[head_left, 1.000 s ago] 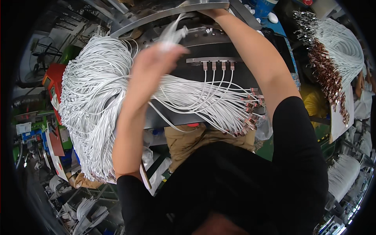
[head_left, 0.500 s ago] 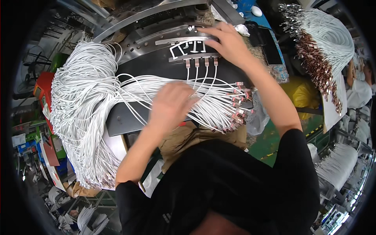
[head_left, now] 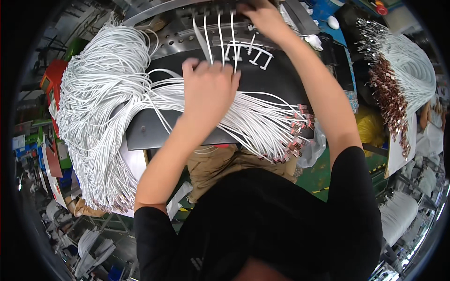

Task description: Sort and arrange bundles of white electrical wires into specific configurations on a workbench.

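1. The dark surface (head_left: 154, 133) spans the middle of the view and carries nearly everything else.
2. A large bundle of white cables (head_left: 93, 107) is heaped over the left end of the surface and hangs down past its near edge.
3. A flatter fan of white cables (head_left: 262, 126) stretches from under the left hand toward the right, ending in a row of small reddish connectors (head_left: 295, 140) at the right edge of the surface.
4. A second pile of white cables with brown ends (head_left: 398, 89) lies well apart at the far right, on a separate stand.
5. A metal fixture (head_left: 187, 35) sits at the far edge of the surface, with four white cables (head_left: 213, 37) running down from it.
6. The left hand (head_left: 208, 89) lies palm down on the fanned cables near the middle, fingers curled against them; whether it pinches one I cannot tell.
7. The right hand (head_left: 265, 16) reaches to the top of the fixture, fingers closed together at the cable ends there.
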Demonstrator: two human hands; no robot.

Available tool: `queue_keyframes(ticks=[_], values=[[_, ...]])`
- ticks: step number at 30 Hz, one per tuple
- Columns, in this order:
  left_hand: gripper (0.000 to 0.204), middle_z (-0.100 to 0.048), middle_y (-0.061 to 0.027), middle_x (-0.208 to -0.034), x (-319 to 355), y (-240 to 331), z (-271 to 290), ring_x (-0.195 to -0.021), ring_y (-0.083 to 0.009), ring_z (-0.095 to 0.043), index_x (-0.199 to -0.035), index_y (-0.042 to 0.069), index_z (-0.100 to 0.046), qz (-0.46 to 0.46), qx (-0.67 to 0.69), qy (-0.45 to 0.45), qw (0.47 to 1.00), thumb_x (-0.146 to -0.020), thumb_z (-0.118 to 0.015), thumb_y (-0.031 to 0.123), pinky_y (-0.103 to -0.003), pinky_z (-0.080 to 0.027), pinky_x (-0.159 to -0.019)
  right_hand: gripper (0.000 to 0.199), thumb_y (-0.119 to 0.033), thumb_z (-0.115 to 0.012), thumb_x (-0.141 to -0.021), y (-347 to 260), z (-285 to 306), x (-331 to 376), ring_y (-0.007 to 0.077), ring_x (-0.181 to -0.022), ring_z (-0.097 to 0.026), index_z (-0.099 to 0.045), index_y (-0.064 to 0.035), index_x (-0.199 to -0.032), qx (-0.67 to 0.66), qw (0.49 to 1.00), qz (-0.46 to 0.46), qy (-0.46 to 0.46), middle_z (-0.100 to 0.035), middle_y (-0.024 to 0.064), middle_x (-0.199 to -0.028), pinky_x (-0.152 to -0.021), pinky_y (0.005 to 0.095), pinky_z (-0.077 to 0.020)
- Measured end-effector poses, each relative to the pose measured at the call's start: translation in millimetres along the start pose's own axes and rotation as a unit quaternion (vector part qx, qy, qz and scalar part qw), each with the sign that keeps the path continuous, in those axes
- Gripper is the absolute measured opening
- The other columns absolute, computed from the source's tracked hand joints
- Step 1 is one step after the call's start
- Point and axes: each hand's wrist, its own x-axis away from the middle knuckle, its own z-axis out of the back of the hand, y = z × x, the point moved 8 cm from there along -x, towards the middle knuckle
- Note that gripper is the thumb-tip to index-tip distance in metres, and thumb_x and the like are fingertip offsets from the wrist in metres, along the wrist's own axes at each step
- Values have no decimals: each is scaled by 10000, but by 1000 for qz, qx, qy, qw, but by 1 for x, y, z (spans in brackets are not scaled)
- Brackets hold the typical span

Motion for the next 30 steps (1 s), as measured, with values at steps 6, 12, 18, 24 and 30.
queue_keyframes(ticks=[6,12,18,24,30], values=[[283,-701,-118,-778,-86,-50,-34,-807,-312,-671,-805,55,-697,71,62,45,995,-931,-615,295,-424,-499,-846,307,-244,-611,-950,110,9,-143,255,-770,-667,-629,-2,-1139,268,944,147,122,-690,115,-904,-677,403,-532],[265,-716,-165,-910,-141,-39,-55,-948,-358,-670,-953,52,-714,125,122,-72,982,-955,-578,279,-442,-530,-860,306,-274,-577,-975,139,72,-116,280,-868,-678,-633,-2,-1103,378,845,320,201,-689,153,-891,-766,445,-536],[409,-679,-189,-1195,-113,-111,-53,-1134,-368,-634,-1281,52,-618,65,-113,39,991,-928,-521,236,-469,-485,-983,555,-454,-496,-1004,-4,-45,-18,302,-1348,-473,-572,-13,-1332,410,891,189,-42,-548,200,-1395,-1143,475,-323],[436,-646,-163,-1282,-119,-123,-67,-1213,-343,-588,-1319,95,-610,159,-59,-17,985,-918,-533,250,-465,-434,-1042,607,-481,-480,-997,34,-44,-26,309,-1383,-435,-540,-25,-1392,404,901,155,-39,-521,176,-1442,-1175,455,-281],[527,-579,-114,-1407,-115,-94,-45,-1312,-291,-521,-1429,160,-532,155,-45,6,987,-911,-522,254,-469,-337,-1137,459,-277,-545,-936,19,-35,-23,330,-1232,-564,-611,0,-1295,418,898,132,30,-656,174,-1233,-1092,454,-392]])
